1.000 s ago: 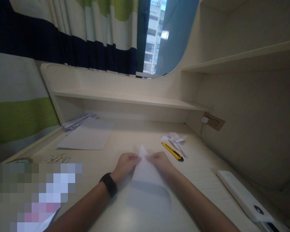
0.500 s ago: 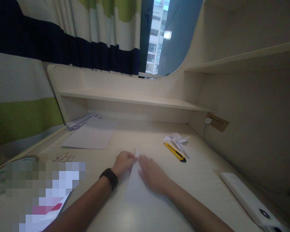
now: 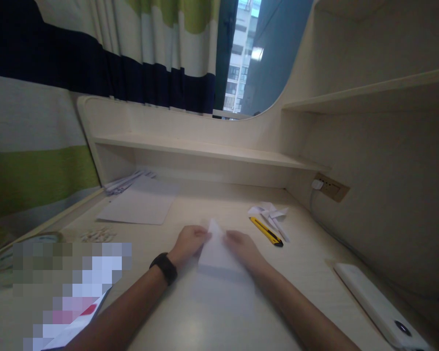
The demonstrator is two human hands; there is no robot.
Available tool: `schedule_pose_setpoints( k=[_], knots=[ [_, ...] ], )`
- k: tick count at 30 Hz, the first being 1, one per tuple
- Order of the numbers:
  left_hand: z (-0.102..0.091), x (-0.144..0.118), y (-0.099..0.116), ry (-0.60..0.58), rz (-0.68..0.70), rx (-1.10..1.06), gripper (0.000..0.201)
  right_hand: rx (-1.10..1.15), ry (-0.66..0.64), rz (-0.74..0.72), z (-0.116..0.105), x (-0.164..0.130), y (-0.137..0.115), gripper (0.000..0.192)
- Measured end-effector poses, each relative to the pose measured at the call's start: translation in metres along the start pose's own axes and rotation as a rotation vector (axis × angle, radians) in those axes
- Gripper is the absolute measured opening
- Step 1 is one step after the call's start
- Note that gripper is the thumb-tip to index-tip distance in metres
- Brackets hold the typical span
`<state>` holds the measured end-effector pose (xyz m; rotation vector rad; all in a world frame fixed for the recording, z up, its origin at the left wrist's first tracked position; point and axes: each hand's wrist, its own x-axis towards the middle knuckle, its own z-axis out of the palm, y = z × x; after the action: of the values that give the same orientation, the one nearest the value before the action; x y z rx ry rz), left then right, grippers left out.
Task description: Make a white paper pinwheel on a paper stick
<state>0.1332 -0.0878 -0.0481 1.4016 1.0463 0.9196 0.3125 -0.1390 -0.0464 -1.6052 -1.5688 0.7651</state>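
Observation:
A white sheet of paper [image 3: 216, 253], folded to a point at its far end, lies on the pale desk [image 3: 307, 253] in front of me. My left hand [image 3: 188, 242], with a black band on its wrist, pinches the paper's left edge near the tip. My right hand [image 3: 244, 248] grips the right edge of the same paper, and the pointed part is lifted a little off the desk between both hands.
A yellow utility knife [image 3: 266, 231] and paper scraps [image 3: 269, 212] lie to the right. A flat sheet [image 3: 139, 205] and paper strips [image 3: 126, 180] sit at the back left, small white bits [image 3: 97, 236] nearer. A white device [image 3: 376, 302] lies at the right edge; a wall socket [image 3: 329, 186] is behind.
Half a second ago my right hand lay flat over the paper, pressing it down. Now it has drawn back to the right edge and both hands hold the pointed end raised.

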Motion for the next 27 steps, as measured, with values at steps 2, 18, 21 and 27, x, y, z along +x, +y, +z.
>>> schedule_pose_setpoints(
  k=[2,18,21,27],
  knots=[
    [0.004,-0.002,0.002,-0.009,0.018,-0.037,0.032,0.166,-0.006,0.107,-0.002,0.003,0.001,0.037],
    [-0.006,0.001,0.012,-0.015,0.06,-0.16,0.042,0.501,-0.173,0.352,-0.004,-0.01,-0.019,0.02],
    [-0.005,0.002,0.01,0.036,0.063,-0.14,0.04,0.448,-0.19,0.326,-0.002,-0.009,-0.013,0.021],
    [-0.001,0.0,0.01,0.011,0.078,-0.134,0.037,0.436,-0.14,0.179,0.005,-0.004,-0.008,0.025]
  ],
)
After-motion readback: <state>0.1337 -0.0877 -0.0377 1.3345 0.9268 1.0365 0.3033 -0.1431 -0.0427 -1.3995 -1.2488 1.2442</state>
